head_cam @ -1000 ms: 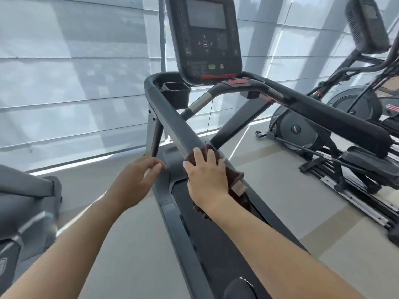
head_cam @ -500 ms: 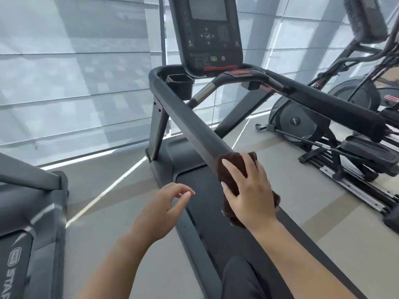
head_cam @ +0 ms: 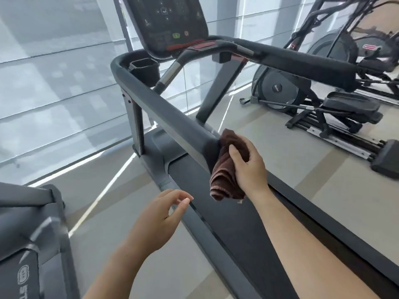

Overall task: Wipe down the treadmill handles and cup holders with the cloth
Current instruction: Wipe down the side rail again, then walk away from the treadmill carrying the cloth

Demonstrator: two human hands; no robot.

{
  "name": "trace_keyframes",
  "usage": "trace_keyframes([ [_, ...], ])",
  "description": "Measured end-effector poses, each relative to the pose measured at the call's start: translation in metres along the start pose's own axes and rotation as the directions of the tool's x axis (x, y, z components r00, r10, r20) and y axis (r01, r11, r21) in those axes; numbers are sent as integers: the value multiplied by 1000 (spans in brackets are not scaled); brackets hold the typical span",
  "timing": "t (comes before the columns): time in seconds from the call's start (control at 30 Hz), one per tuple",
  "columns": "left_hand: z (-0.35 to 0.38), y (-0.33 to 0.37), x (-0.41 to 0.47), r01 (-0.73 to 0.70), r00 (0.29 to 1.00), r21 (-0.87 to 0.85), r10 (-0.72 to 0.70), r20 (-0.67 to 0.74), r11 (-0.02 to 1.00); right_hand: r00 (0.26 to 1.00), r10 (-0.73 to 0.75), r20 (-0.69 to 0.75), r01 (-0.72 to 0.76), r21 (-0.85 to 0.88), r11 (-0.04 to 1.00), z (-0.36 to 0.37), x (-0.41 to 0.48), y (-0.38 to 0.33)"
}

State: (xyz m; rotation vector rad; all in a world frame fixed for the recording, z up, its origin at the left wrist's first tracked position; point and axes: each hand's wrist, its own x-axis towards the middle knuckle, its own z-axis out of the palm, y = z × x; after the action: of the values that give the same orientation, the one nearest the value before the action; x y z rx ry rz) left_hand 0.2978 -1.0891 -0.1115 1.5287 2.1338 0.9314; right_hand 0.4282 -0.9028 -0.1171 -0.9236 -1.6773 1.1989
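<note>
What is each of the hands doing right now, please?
Left hand: open, fingers loosely curled, holding nothing.
Right hand: closed on the brown cloth, pressed against the end of the left handle.

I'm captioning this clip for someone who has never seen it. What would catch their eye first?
Probably the right hand in the middle, pressing a bunched brown cloth against the near end of the treadmill's left handle. The left hand hovers empty below it. Up top, the dark console stands over a cup holder.
</note>
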Motion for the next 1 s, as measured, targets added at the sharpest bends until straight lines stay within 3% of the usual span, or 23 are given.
trace_keyframes([
  [0.1, 30, 23, 8, -75, 993, 30, 72, 98, 997, 996, 95, -1, -95, -42, 995, -38, -50, 28],
  [0.2, 73, 54, 12, -198, 948, 74, 171, 268, 977, 981, 168, -95, -180, -135, 974, -98, -116, 51],
  [0.37, 169, 135, -18, -379, 817, 48, 310, 486, 924, 902, 208, -378, -316, -251, 915, -233, -247, 58],
  [0.5, 248, 215, -88, -513, 656, -85, 453, 604, 854, 813, 209, -543, -417, -293, 860, -317, -354, 46],
  [0.7, 370, 346, -251, -678, 236, -347, 639, 732, 648, 584, 213, -784, -595, -234, 769, -425, -553, 17],
  [0.87, 435, 431, -384, -712, -132, -529, 651, 747, 463, 250, 185, -950, -712, -50, 701, -461, -714, -15],
  [1.0, 468, 484, -468, -712, -353, -632, 623, 698, 305, 15, 144, -989, -744, 85, 663, -473, -797, -30],
])
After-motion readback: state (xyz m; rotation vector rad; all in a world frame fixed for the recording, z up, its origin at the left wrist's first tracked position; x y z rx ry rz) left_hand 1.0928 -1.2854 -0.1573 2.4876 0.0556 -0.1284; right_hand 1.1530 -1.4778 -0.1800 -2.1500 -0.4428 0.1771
